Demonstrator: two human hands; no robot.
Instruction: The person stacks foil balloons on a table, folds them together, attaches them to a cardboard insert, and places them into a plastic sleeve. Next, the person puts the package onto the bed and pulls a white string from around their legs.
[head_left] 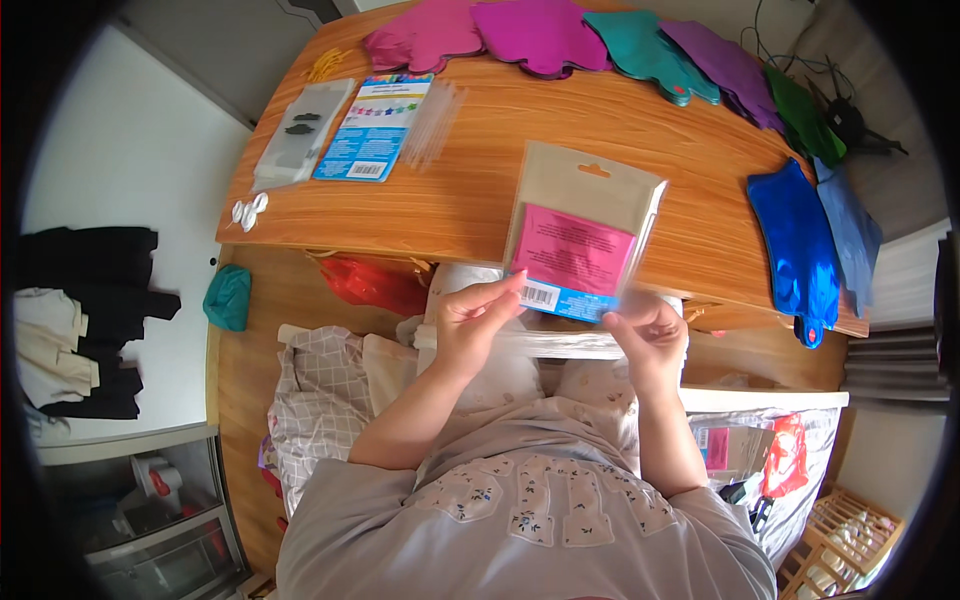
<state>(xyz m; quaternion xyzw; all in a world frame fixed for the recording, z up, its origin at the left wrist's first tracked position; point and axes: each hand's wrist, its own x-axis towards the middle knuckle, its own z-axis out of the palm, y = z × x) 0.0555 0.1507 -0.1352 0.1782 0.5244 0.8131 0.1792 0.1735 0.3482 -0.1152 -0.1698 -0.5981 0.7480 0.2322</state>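
Observation:
Over the table's near edge I hold up a clear hang-tab package by its lower corners. A folded pink piece lies inside it, above a blue strip with a barcode. At the lower left corner my left hand pinches the package between thumb and fingers. My right hand grips the lower right corner, its fingers slightly blurred. Flat, shiny pieces like deflated foil balloons curve along the far and right edges, among them a magenta one, a teal one and a blue one.
On the wooden table, at the left, are clear plastic bags, a blue and white card, thin clear straws, small white rolls and yellow string. A black tripod stands at the far right.

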